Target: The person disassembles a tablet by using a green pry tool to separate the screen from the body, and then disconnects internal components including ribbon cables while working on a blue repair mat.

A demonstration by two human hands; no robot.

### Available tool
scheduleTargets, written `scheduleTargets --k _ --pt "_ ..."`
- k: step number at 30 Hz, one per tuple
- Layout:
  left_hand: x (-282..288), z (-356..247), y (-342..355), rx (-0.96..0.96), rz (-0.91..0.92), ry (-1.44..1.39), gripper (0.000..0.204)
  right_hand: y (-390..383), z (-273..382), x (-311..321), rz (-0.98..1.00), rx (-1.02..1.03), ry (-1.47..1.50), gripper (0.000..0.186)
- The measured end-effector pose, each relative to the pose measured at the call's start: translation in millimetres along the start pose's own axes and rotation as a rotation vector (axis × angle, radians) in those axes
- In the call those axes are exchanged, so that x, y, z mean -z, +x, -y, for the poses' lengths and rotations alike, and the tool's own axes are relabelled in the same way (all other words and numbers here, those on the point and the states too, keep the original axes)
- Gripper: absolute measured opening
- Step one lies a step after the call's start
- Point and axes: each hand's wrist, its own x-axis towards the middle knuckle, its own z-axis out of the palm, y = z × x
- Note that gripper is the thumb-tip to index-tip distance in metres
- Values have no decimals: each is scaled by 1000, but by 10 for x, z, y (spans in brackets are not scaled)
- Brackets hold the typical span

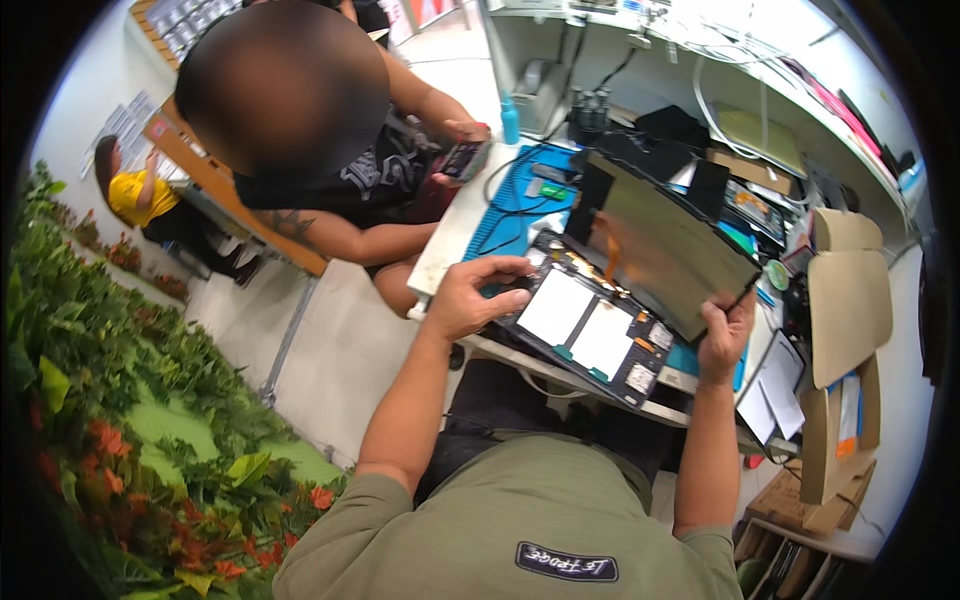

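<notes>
Right hand [724, 338]: grasping the screen panel [668, 250] at its near right corner. Left hand [478, 297]: released, thumb and fingers parted at the left end of the opened device base [590, 325]; contact unclear. Orange ribbon cable [611, 248] lies before the panel. Base rests at the near edge of the bench [445, 248].

One fisheye view looks steeply down from the wearer's head, near the close edge of the desk [446, 250] and facing across it. Its wide frame spans plants [90, 420] left of the desk to a cardboard box [848, 300] right of it.
</notes>
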Motion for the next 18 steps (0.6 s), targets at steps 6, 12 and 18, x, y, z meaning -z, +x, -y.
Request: scheduleTargets --k 6,12,18 --pt "-100 -276 -17 -234 -205 105 89 16 213 -217 -49 -45 13 58" --pt "-255 -501 -51 -511 -221 426 117 24 186 -131 -24 -39 20 61" --pt "-337 -551 -73 -576 -208 389 122 26 273 -252 -56 -56 3 58"
